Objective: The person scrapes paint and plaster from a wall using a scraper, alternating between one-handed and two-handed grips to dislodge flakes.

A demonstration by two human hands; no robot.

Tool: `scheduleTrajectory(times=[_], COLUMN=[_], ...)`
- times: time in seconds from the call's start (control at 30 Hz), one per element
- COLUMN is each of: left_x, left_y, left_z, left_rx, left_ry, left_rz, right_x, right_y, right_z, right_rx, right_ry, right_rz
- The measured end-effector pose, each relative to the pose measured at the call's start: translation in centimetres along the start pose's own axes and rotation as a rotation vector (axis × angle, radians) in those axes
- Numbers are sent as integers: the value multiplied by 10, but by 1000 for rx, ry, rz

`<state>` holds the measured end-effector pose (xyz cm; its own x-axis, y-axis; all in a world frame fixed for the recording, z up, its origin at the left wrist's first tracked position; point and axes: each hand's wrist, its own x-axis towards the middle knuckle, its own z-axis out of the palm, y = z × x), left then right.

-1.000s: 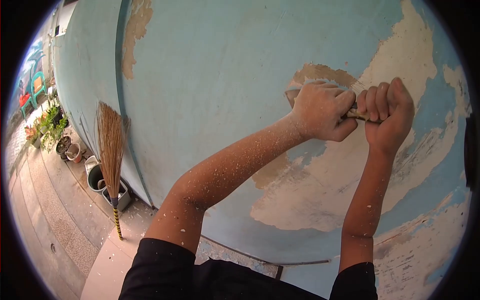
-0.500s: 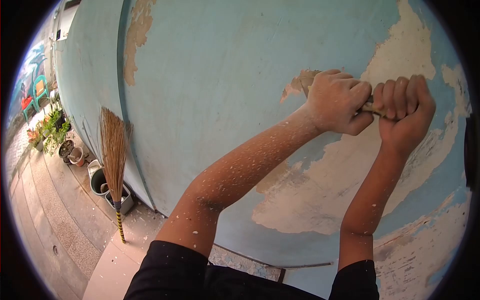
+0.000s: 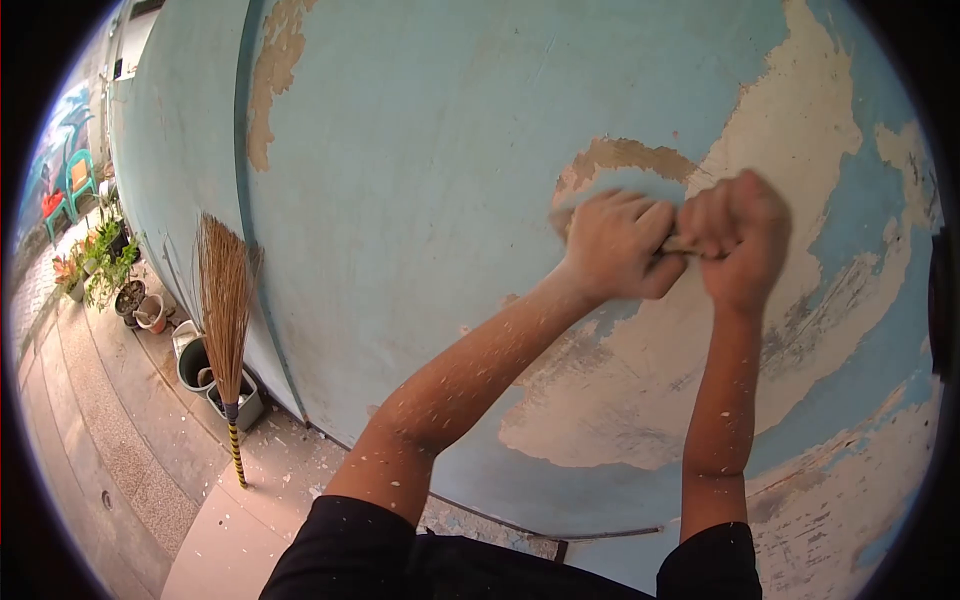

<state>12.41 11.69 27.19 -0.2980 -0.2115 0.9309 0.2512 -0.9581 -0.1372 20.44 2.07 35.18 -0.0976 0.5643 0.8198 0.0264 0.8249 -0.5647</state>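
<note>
Both of my hands grip the handle of a paint scraper (image 3: 682, 246) in front of a blue painted wall (image 3: 430, 130). My left hand (image 3: 620, 245) is closed round it nearer the blade, and my right hand (image 3: 742, 238) is closed round the other end. The blade end shows only as a blur left of my left hand, close to the wall; whether it touches cannot be made out. Just above lies a tan strip of bare wall (image 3: 640, 157). A large pale patch without paint (image 3: 610, 400) spreads below and right of my hands. Pale flakes dot both forearms.
On the left a stick broom (image 3: 225, 310) leans handle-down against the wall, beside a grey bin (image 3: 245, 402) and a dark green bucket (image 3: 192, 365). Potted plants (image 3: 110, 265) and green chairs (image 3: 80, 175) stand farther off. Paint chips litter the floor (image 3: 285, 450).
Both hands have moved left and down along the wall with the scraper. The tan bare strip above my left hand now shows longer, reaching toward the large pale patch.
</note>
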Motion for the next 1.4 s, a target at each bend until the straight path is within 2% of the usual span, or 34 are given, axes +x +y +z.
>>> scheduleTrajectory(times=[0.03, 0.07, 0.1, 0.17, 0.27, 0.3, 0.33, 0.37, 0.4, 0.43, 0.5, 0.53, 0.57, 0.6, 0.63, 0.7, 0.77, 0.8, 0.87, 0.93, 0.97, 1.03, 1.07, 1.1, 1.13, 1.2, 1.23, 1.3, 1.33, 1.37, 1.4], left_x=[-20, -35, -24, 19, 45, 32, 10, -22, -34, -33, -14, 9, 32, 42, 36, 4, -51, -51, -29, 35, 40, 35, 12, -33, -57, -47, -32, 31, 49, 65, 69], left_y=[2, 2, 2, -1, -1, 0, 0, 3, 12, 11, 5, 2, 0, -2, -1, 7, 17, 17, 12, -1, -1, 8, 12, 17, 23, 27, 30, 22, 25, 26, 24], left_z=[-7, -8, -10, -13, 4, 6, 1, -8, -20, -20, -15, -9, 2, 9, 9, 2, -13, -13, -4, 9, 10, 9, 3, -4, -5, 3, 4, 31, 44, 55, 62], left_rx=[-6, -11, 0, 25, 59, 13, 12, 30, 49, 49, 47, 48, 25, 2, 2, 57, 87, 64, 44, 5, 3, 74, 69, 66, 59, 29, 22, -34, -34, 4, 43], left_ry=[-88, -176, -165, -159, -150, -61, -58, -129, -207, -210, -196, -202, -121, -37, -39, -33, -171, -179, -178, -1, 4, -49, -44, -108, -176, -165, -151, -55, -55, -30, -11], left_rz=[-61, -119, -124, 55, 30, 30, 37, -54, -151, -158, -74, -60, 8, 68, 68, -31, -208, -191, -193, 115, 124, 10, 16, -88, -188, -136, -96, 119, 126, 66, 1], right_x=[-12, -15, -11, 2, 25, 18, 3, -11, -19, -19, -10, 1, 12, 21, 25, -1, -23, -26, -10, 13, 21, 13, 4, -16, -29, -39, -31, -1, 18, 39, 46], right_y=[9, 8, 5, -16, -39, -28, -6, 14, 23, 22, 5, -12, -28, -42, -41, -12, 19, 26, 8, -35, -46, -30, -16, 6, 12, 16, 3, -44, -67, -79, -74], right_z=[-1, -3, -2, 7, 11, 7, 0, -7, -4, -4, 0, 6, 12, 13, 10, 7, -8, -18, -16, 6, 14, 2, -5, -17, -22, -25, -29, -32, -22, -33, -33], right_rx=[-52, -54, -15, 119, 98, 100, 57, 8, 61, 32, 4, 53, 99, -11, -2, -53, -72, -30, 36, 49, 63, 85, 103, 21, 8, 32, 56, 86, 22, 25, 34], right_ry=[-43, -47, -64, -14, 71, 73, -7, -86, -36, -39, -48, -13, 17, 42, 45, -20, -114, -133, -130, -40, 36, 33, 20, -87, -77, -33, -61, 97, 256, 118, 117], right_rz=[89, 96, 48, -44, -112, -117, -51, 32, 54, 51, 61, -8, -73, -82, -117, -50, 74, 108, 24, -72, -148, -74, -1, 27, 26, 139, 62, -58, -74, -105, -108])
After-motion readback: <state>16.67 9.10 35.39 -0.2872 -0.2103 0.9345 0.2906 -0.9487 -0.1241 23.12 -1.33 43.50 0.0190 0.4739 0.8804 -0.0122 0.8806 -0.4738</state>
